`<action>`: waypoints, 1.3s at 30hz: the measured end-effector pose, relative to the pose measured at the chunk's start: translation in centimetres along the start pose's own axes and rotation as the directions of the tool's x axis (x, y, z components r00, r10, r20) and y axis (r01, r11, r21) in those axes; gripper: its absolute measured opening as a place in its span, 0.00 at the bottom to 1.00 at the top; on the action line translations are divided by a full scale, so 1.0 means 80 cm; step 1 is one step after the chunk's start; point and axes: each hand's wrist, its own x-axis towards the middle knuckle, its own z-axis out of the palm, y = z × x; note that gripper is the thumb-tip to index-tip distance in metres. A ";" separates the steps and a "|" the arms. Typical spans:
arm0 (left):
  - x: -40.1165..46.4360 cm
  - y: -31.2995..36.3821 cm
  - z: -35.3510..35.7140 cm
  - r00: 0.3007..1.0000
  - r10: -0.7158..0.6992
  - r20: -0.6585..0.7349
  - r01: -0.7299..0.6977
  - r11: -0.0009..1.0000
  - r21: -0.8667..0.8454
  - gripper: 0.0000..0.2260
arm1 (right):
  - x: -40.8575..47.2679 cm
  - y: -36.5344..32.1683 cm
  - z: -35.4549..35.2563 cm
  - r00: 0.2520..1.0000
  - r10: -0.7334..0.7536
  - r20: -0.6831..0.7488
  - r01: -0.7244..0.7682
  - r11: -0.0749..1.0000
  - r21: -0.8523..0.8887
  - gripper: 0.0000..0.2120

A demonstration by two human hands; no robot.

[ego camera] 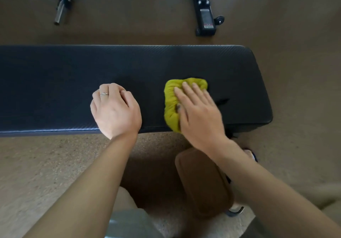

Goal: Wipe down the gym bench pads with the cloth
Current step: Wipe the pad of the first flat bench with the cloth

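Note:
A long black bench pad (73, 71) runs across the view, its rounded end at the right. A bunched yellow-green cloth (171, 97) lies on the pad near its front edge. My right hand (199, 112) presses flat on the cloth with straight fingers. My left hand (114, 108), wearing a ring, rests on the bare pad to the left of the cloth with its fingers curled under and nothing in it.
Beyond the bench, a black machine base with a small wheel (206, 12) and a bar with a steel sleeve (61, 7) sit on the brown floor. A brown padded object (201, 180) lies on the speckled floor by my feet.

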 end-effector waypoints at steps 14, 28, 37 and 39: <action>0.039 -0.037 -0.049 0.985 0.171 0.035 -0.167 0.981 -0.103 0.14 | -0.015 -0.061 0.012 0.988 -0.095 0.124 0.105 0.992 -0.075 0.33; 0.081 -0.091 -0.043 0.995 0.097 0.009 -0.096 0.995 -0.032 0.11 | 0.173 -0.113 0.041 0.988 -0.011 0.155 0.007 1.000 0.027 0.28; 0.078 -0.088 -0.044 0.996 0.089 0.023 -0.089 0.996 0.000 0.11 | 0.059 -0.105 0.031 0.941 -0.284 0.183 0.278 0.959 0.060 0.30; 0.078 -0.087 -0.043 0.997 0.076 0.014 -0.076 0.997 -0.002 0.10 | 0.125 -0.105 0.040 0.950 -0.281 0.134 0.274 0.959 0.068 0.28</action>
